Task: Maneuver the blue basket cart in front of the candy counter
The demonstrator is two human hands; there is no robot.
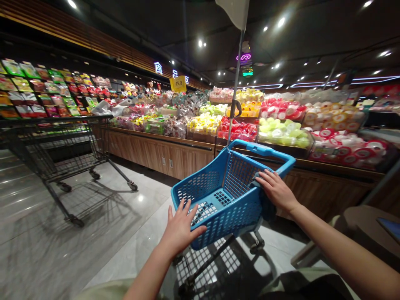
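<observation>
Hands (180, 228) (276, 191) at blue plastic trolley (229, 216)

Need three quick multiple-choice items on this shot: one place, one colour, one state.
1. Where does the black wire shopping cart stand relative to the blue plastic basket cart?
A. To its right
B. To its left
C. Inside it

2. What colour is the rectangular price card?
A. Red
B. Green
C. Yellow

3. What is the right hand resting on?
A. A dark cloth on the basket's side
B. The black cart's handle
C. The metal pole

Answers:
1. B, the black cart stands on the floor left of the blue one.
2. C, the card shows yellow against the dark ceiling.
3. A, the fingers lie over the dark cloth.
</observation>
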